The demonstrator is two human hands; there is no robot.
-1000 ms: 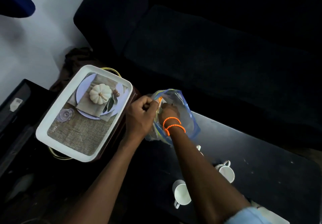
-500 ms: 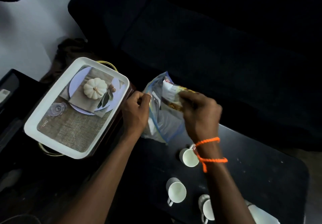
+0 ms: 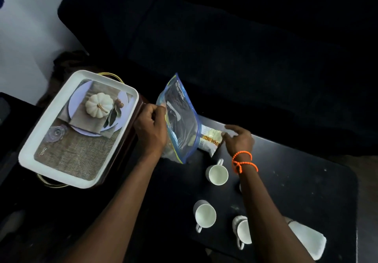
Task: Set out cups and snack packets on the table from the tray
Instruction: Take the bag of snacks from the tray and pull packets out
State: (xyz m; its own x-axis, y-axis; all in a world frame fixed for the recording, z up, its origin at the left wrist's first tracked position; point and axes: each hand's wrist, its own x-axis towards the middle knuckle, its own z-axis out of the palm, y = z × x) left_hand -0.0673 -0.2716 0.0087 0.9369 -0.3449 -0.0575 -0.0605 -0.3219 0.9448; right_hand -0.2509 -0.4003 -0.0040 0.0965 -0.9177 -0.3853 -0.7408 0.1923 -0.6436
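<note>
My left hand [image 3: 150, 127] grips the edge of a clear zip bag [image 3: 181, 119] with a blue border, held upright over the black table [image 3: 296, 170]. A snack packet [image 3: 210, 140] lies on the table just right of the bag. My right hand [image 3: 238, 139] touches the packet's right end with its fingertips, fingers loosely bent. Three white cups [image 3: 217, 173] [image 3: 204, 215] [image 3: 243, 231] stand on the table below the packet. The white tray [image 3: 41, 140], printed with a pumpkin picture, sits at the left.
A dark sofa [image 3: 225, 48] runs along the far side of the table. A white cloth [image 3: 308, 240] lies at the table's near right corner. A gold wire stand shows under the tray's edges.
My right hand drew a snack packet out of the bag, moved right and down, and laid it on the table. The left hand kept hold of the bag.
</note>
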